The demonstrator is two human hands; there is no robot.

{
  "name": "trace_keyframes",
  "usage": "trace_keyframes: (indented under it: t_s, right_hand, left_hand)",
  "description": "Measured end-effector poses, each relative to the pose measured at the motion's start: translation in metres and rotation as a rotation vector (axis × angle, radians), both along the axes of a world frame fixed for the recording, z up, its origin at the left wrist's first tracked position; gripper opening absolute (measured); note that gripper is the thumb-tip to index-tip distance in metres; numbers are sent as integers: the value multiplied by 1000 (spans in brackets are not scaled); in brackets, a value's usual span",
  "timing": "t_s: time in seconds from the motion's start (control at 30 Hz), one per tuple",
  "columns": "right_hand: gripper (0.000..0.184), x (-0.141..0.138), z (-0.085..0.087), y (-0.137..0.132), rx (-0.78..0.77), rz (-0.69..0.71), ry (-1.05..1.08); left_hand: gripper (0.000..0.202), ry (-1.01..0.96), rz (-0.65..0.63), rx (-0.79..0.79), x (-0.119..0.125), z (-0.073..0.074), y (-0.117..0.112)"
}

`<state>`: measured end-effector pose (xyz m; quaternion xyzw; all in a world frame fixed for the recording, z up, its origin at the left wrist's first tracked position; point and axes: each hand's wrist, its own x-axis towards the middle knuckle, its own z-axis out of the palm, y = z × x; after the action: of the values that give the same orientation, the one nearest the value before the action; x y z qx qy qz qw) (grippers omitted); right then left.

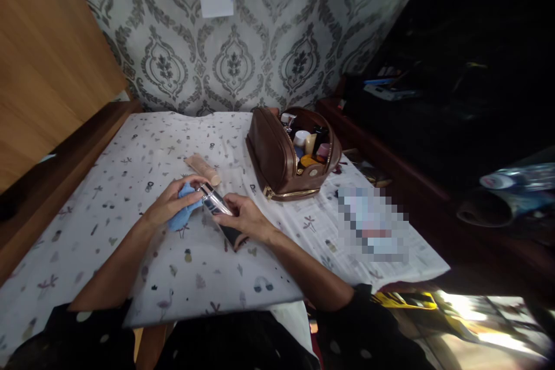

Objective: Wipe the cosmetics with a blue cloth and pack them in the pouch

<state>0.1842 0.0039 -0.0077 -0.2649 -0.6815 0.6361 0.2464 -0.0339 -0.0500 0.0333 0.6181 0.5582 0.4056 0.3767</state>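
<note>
From my distant seat I see the right hand (250, 217) pinching a silver-and-black container (215, 201), which sits just left of its palm. The container's long axis is slanted: the silver end points forward and leftward, to the left hand (170, 199), whose fingers are closed on a blue cloth (180, 218). Just beyond this hand lies a beige tube (203, 169).

Cloth (178, 218): light blue. Container (215, 200): silver at one end, dark toward the other. Tube (204, 169): pinkish beige. Bag (271, 153): brown; zip (297, 195) gold-toned. Tablecloth (143, 141): white, scattered palm, pineapple and flamingo print, muted tones. Wallpaper (234, 63): grey damask on paler grey. Sleeves (82, 338): black, white dots. Board (52, 40): orange-brown.
</note>
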Motion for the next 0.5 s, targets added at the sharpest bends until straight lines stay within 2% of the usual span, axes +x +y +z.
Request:
trace_keyframes:
  t_s: [0.13, 0.33, 0.5]
  right_hand:
    - [51, -1, -2, 0, -17, 4, 14]
    - [54, 4, 6, -5, -241, 79, 50]
    - [73, 3, 8, -6, -316, 80, 183]
  left_hand:
    - [41, 14, 71, 20, 1, -5, 2]
    - [46, -40, -16, 7, -1, -3, 1]
    - [47, -61, 3, 28, -1, -4, 1]
